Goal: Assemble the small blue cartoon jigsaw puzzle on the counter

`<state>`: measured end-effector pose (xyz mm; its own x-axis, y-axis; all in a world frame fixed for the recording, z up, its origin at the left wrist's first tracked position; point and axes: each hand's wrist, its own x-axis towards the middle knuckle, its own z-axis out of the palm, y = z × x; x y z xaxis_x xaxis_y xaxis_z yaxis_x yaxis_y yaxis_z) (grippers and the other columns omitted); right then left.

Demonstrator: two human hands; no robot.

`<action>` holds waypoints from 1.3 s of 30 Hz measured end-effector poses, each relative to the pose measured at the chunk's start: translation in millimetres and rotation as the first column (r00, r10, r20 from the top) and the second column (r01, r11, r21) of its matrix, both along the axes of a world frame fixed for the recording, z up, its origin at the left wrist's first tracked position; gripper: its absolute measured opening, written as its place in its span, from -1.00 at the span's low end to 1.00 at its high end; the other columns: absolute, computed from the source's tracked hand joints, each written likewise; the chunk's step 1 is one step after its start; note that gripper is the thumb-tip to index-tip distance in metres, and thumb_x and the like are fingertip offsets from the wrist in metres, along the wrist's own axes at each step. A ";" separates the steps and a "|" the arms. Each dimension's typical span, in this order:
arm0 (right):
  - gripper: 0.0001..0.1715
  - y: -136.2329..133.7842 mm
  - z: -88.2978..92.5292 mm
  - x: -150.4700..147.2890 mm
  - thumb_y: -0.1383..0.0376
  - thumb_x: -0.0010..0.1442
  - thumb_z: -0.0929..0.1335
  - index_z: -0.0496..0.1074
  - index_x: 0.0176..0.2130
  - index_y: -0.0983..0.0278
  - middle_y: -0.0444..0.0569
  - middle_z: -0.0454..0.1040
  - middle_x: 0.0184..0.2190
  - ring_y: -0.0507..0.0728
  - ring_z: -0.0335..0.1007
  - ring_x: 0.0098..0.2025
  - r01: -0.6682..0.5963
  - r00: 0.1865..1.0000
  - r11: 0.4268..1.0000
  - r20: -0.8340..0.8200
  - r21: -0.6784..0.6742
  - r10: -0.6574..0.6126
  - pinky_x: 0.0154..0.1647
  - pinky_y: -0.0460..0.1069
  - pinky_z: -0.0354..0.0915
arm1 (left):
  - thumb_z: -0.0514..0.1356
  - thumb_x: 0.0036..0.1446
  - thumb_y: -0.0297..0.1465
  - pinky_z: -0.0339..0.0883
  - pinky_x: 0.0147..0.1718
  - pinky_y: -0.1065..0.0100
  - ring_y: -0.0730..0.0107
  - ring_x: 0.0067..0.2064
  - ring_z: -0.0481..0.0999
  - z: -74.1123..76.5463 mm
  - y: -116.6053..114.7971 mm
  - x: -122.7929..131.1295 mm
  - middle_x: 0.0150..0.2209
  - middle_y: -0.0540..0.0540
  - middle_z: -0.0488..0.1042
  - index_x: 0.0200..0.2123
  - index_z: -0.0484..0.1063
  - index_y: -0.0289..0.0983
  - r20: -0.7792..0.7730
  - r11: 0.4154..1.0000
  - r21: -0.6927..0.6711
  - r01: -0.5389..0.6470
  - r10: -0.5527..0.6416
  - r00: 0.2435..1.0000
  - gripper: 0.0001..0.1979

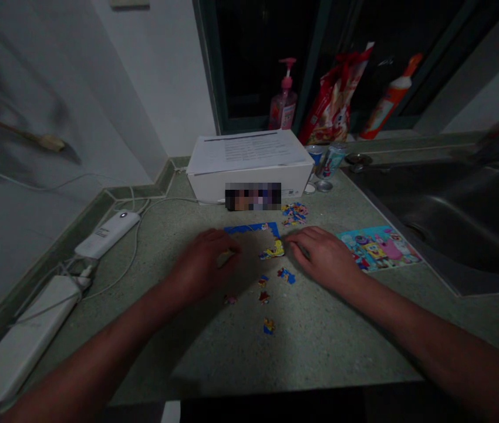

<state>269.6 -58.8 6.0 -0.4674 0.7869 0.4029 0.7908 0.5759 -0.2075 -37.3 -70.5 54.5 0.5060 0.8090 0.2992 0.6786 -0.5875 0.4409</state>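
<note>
A partly assembled jigsaw puzzle lies on the counter, with a blue top edge and a yellow section at its lower right. My left hand is over its left side, slightly blurred, thumb and fingers curved towards each other around something too small to name. At the right edge, my right hand rests with curled fingers beside the yellow section; whether it holds anything is hidden. Several loose pieces, among them a blue one and a yellow one, lie nearer me. Behind the puzzle sits a pile of pieces.
A colourful picture sheet lies right, beside the metal sink. Behind stand a white box, a can and a pink pump bottle. Power strips and cables line the left.
</note>
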 end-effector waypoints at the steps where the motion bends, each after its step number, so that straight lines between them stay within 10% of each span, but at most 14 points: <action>1: -0.65 0.0 -0.4 0.1 0.30 0.48 0.28 0.66 -0.07 0.26 0.10 0.70 -0.17 0.32 0.62 -0.09 0.007 1.000 1.000 0.000 0.000 -0.007 0.01 0.24 0.50 | 0.26 0.33 -0.48 0.46 -0.10 0.16 0.19 -0.14 0.60 -2.0 -3.3 -0.7 -0.21 -0.07 0.64 -0.21 0.58 -0.20 -0.017 0.999 -0.045 0.008 -0.009 1.000 -0.90; 12: -0.64 -0.9 -0.5 -0.3 0.28 0.49 0.26 0.64 -0.11 0.26 0.09 0.68 -0.21 0.30 0.60 -0.11 -0.011 1.000 0.999 0.023 0.044 0.010 -0.03 0.19 0.48 | 0.27 0.40 -0.39 0.49 -0.04 0.07 0.10 -0.09 0.54 -39.9 -34.3 38.6 -0.11 -0.16 0.60 -0.10 0.60 -0.26 -0.200 0.978 -0.041 0.205 -0.209 0.957 -0.90; 21: -0.67 -2.2 0.9 -0.7 0.31 0.49 0.27 0.64 -0.14 0.26 0.06 0.68 -0.22 0.28 0.60 -0.13 -0.018 0.999 0.999 0.032 0.048 0.016 -0.04 0.16 0.46 | 0.24 0.44 -0.37 0.49 -0.05 0.09 0.12 -0.09 0.54 -39.6 -36.4 40.1 -0.08 -0.15 0.61 -0.08 0.58 -0.26 -0.297 0.967 -0.013 0.255 -0.248 0.922 -0.88; 39: -0.63 -1.0 0.2 -1.2 0.29 0.50 0.25 0.63 -0.16 0.26 0.05 0.68 -0.24 0.25 0.59 -0.14 -0.034 0.999 0.998 0.033 0.044 0.033 -0.05 0.14 0.45 | 0.12 0.41 -0.50 0.52 -0.04 0.03 0.11 -0.13 0.55 -50.4 -27.6 31.9 -0.18 -0.16 0.57 -0.11 0.58 -0.26 -0.122 0.997 0.058 0.042 -0.034 0.992 -0.79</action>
<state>268.3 -59.7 6.2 -0.5065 0.7523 0.4213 0.7766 0.6103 -0.1562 -5.4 -98.2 4.1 0.5714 0.7708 0.2817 0.7014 -0.6369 0.3200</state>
